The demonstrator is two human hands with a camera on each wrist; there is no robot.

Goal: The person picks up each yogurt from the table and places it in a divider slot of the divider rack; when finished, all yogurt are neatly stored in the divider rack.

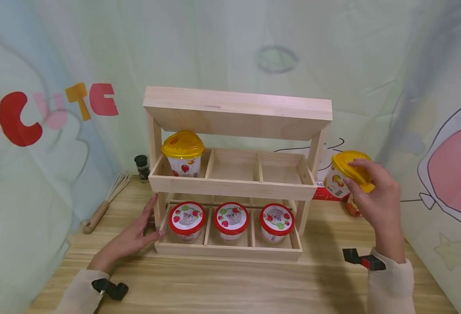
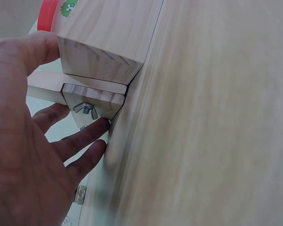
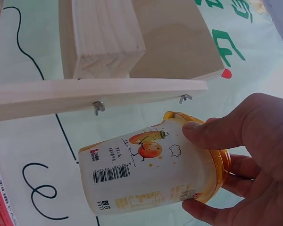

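Observation:
On the right, my right hand grips a white cup with a yellow lid, holding it tilted in the air beside the shelf. Fruit drawings and a barcode show on its side. My left hand touches the lower left side of the two-tier wooden shelf, thumb and fingers spread along its edge. Another yellow-lidded cup stands in the upper tier's left compartment. Three red-lidded cups sit in the lower tier: left, middle and right.
A whisk and a small black-capped jar lie left of the shelf. Behind the right hand, an orange item and a red box are partly hidden. A printed curtain hangs behind the wooden table.

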